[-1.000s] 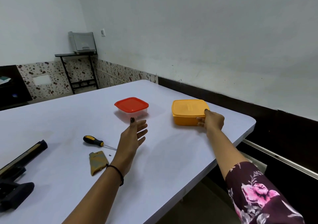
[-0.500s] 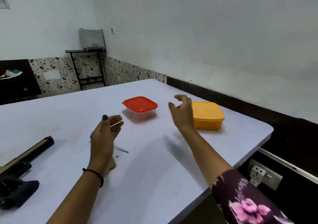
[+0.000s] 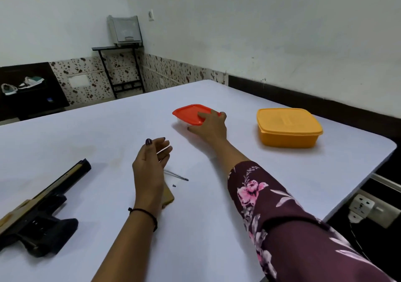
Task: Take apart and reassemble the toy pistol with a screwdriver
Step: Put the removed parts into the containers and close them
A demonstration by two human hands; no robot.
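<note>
The black and tan toy pistol [image 3: 43, 205] lies at the left edge of the white table [image 3: 108, 130]. My left hand [image 3: 149, 162] hovers above the table with loosely curled fingers and holds nothing. It hides the screwdriver's handle; only the metal shaft [image 3: 176, 176] shows to its right. A tan pistol panel [image 3: 169, 197] peeks out from under my left wrist, and a tiny dark screw [image 3: 174, 185] lies beside it. My right hand [image 3: 211, 127] grips the small box with the red lid [image 3: 188, 113], fingers over the lid and thumb on the near side.
A yellow-orange lidded box [image 3: 286, 127] stands to the right, near the table's rounded right corner. A wall socket [image 3: 366, 210] sits below the right table edge. A black stand with a grey device [image 3: 125, 30] is in the far corner.
My right hand left the yellow-orange box, swung left and took hold of the red-lidded box. My left hand drew back over the screwdriver and its fingers curled a little.
</note>
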